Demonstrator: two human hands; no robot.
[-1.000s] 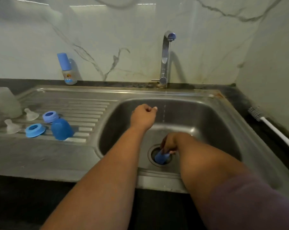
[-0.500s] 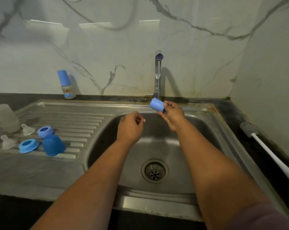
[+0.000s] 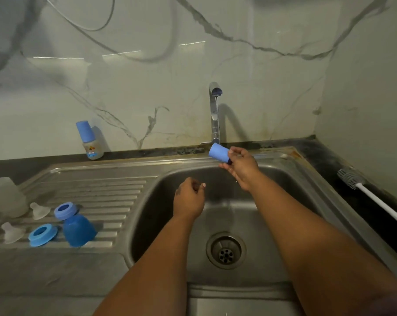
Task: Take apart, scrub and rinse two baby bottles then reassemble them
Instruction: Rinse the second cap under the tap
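A printed label is borne by the capped bottle (image 3: 91, 142) standing against the wall, but its writing is too blurred to be read; a small blue cap (image 3: 218, 152) is pinched at its end by the fingertips of the right hand (image 3: 242, 168), held tilted just below the tap (image 3: 214, 115), above the sink (image 3: 295, 179); the left hand (image 3: 188, 199) is held over the basin with fingers curled, nothing grasped; two blue rings (image 3: 42, 234), two teats (image 3: 40, 210) and a larger blue cap (image 3: 78, 231) are laid on the drainboard (image 3: 106, 197).

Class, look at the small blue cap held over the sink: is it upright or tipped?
Tipped. The right hand holds the blue cap lying sideways, its closed end toward the tap.
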